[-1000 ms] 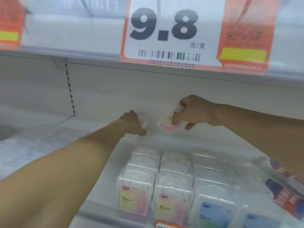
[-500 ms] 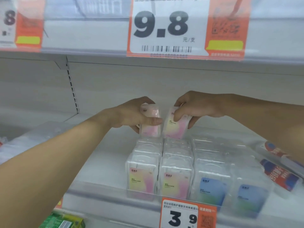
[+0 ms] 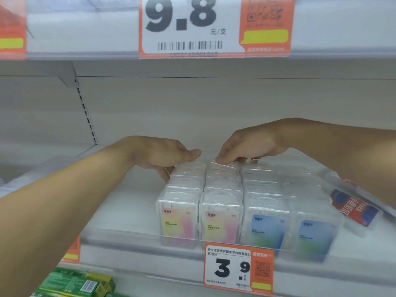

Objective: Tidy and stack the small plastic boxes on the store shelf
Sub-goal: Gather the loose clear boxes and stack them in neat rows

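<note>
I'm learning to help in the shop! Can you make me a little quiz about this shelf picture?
1. True or false: the front boxes in the two left rows have pink and yellow labels.
2. What price shows on the tag under the boxes? A) 3.9 B) 5.5 C) 1.2
3. Fill in: the left hand and right hand both rest at the ____ of the rows.

Key
1. True; the front boxes in the two right rows have blue labels.
2. A.
3. Back: each hand touches the rearmost boxes, away from the shelf edge.
</note>
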### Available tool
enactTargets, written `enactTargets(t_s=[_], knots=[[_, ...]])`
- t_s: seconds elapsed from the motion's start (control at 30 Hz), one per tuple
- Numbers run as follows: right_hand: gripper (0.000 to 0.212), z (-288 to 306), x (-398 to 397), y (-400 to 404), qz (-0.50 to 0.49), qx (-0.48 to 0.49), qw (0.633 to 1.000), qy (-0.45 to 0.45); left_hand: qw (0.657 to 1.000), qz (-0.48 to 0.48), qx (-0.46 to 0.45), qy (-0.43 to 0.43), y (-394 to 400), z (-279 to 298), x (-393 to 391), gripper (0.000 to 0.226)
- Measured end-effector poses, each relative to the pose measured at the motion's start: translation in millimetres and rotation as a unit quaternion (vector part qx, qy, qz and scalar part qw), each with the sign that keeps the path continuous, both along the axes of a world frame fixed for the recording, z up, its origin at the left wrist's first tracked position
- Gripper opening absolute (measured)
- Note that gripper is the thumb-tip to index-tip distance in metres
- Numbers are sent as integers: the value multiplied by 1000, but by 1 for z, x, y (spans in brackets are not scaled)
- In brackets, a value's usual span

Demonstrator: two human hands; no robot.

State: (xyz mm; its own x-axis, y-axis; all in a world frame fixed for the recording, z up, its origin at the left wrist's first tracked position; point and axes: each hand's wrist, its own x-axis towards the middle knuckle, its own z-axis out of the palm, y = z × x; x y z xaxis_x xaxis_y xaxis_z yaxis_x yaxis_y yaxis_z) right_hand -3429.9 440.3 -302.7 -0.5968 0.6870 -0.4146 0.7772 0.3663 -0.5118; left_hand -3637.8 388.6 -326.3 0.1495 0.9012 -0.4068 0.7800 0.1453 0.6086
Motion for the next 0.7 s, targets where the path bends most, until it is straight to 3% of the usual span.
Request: enactTargets(t_s=[0.1,0.2,0.47,0.53,0.63,0.7], knots=[[22,1,1,-2,13,-4,1000,-12,1000,8,-8,19,0,-2,2,67],[13,2,2,-2,18,-20,1000,-13,996,30,30,77,2,-8,-6,91],[24,-5,1,2,18,-13,999,26,996,72,33,39,-2,-14,-10,103],[30,-6,1,2,18,1,999,31,995,83,38,36,-4,-14,-8,96],[34,-4,3,-1,20,-9,1000,14,999,46,29,0,-11,-12,1,52],[36,0,6,-4,20,-25,999,2,998,43,37,-6,-18,-11,5,38]])
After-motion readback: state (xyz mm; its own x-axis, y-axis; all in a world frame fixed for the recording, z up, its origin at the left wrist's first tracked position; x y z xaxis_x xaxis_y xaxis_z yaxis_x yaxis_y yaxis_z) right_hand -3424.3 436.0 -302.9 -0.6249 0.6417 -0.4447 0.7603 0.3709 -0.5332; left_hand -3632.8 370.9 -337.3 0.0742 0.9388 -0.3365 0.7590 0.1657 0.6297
